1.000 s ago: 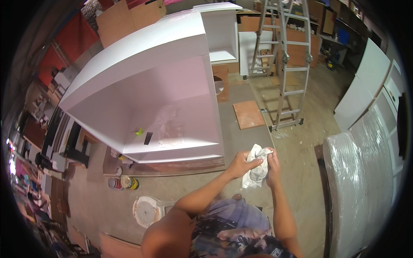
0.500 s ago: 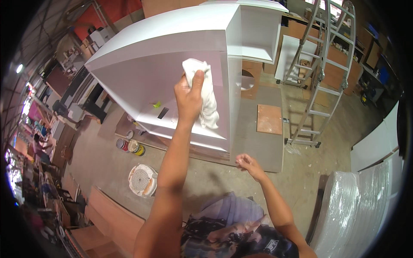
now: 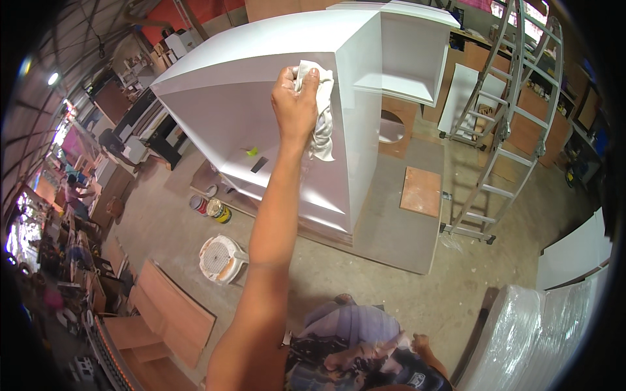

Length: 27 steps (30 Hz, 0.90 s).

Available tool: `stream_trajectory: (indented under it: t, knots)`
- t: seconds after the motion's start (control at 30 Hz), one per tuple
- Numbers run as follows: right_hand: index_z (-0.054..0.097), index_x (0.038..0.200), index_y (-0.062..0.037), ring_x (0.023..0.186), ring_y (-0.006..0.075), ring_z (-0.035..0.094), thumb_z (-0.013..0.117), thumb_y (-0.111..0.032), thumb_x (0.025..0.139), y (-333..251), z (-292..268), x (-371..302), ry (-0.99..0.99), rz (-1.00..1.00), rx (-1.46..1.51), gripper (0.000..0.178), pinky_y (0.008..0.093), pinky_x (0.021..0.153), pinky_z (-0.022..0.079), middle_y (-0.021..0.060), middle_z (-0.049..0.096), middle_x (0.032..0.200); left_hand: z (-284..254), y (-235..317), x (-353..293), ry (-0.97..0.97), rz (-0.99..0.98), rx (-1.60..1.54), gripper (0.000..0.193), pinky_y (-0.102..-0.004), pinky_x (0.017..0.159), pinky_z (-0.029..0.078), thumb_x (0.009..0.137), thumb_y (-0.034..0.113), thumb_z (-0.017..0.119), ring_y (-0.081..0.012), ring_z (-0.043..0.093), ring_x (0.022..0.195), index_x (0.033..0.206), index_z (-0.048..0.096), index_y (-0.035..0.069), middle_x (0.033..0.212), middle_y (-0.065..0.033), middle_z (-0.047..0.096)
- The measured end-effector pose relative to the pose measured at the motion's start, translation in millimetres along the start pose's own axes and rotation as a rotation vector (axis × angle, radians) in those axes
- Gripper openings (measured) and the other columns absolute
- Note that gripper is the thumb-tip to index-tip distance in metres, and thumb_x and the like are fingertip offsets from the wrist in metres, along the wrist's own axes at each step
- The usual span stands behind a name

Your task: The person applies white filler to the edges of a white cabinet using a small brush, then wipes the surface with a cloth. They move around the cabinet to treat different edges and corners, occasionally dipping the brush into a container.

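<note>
My left hand [image 3: 295,107] is closed around a crumpled white cloth [image 3: 324,124], whose lower end hangs loose. Hand and cloth are at the upper front edge of a large white cabinet [image 3: 362,111], near its right corner. From this view I cannot tell whether the cloth touches the panel. Inside the open-fronted cabinet lie a small yellow-green scrap [image 3: 252,151] and a dark rectangular piece or cutout [image 3: 259,164]. My right hand [image 3: 422,341] is low beside my body, small and partly hidden; its fingers do not show clearly.
An aluminium stepladder [image 3: 515,124] stands at the right. Paint cans [image 3: 218,210] and a white stool [image 3: 223,259] are on the floor at the left. A brown board [image 3: 420,191] lies on a grey sheet [image 3: 398,228]. Plastic-wrapped panels [image 3: 515,332] stand at the lower right.
My left hand has moved the cloth upward, from the cabinet's open front to its upper front edge. My right hand has dropped back toward my body. The view has shifted slightly.
</note>
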State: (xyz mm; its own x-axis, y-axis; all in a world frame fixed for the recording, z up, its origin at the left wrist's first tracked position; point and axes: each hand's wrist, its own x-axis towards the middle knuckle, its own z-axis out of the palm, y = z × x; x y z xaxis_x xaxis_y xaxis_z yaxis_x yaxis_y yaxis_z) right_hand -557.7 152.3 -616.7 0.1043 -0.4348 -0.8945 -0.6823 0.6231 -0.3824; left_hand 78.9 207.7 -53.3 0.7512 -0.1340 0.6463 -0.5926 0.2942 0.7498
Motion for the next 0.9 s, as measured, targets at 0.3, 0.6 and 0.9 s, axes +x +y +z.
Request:
stream_trajectory:
  t: [0.3, 0.6, 0.9]
  knots:
    - [0.061, 0.098, -0.0070, 0.061, 0.0156, 0.057, 0.063, -0.021, 0.091, -5, 18, 28, -0.067, -0.289, -0.147, 0.016, 0.0317, 0.052, 0.043, 0.0044, 0.058, 0.075, 13, 11, 1, 0.110, 0.196, 0.121, 0.021, -0.0269, 0.061, 0.050, 0.081, 0.014, 0.078, -0.0089, 0.062, 0.066, 0.088, 0.068, -0.004, 0.075, -0.0074, 0.070]
    - [0.055, 0.101, -0.0107, 0.065, 0.0140, 0.056, 0.062, -0.028, 0.092, -97, 50, 33, -0.102, -0.300, 0.062, 0.021, 0.0282, 0.054, 0.044, 0.0029, 0.058, 0.080, 22, 7, 7, 0.157, 0.200, 0.138, 0.020, -0.0277, 0.062, 0.050, 0.078, 0.012, 0.079, -0.0110, 0.062, 0.065, 0.085, 0.070, -0.005, 0.074, -0.0085, 0.071]
    - [0.056, 0.102, -0.0052, 0.060, 0.0156, 0.055, 0.064, -0.023, 0.090, -41, 26, 32, -0.056, -0.127, 0.002, 0.022, 0.0295, 0.049, 0.041, 0.0051, 0.058, 0.077, 32, 13, 8, 0.167, 0.158, 0.054, 0.020, -0.0263, 0.062, 0.050, 0.078, 0.010, 0.079, -0.0097, 0.061, 0.066, 0.084, 0.070, -0.006, 0.075, -0.0073, 0.071]
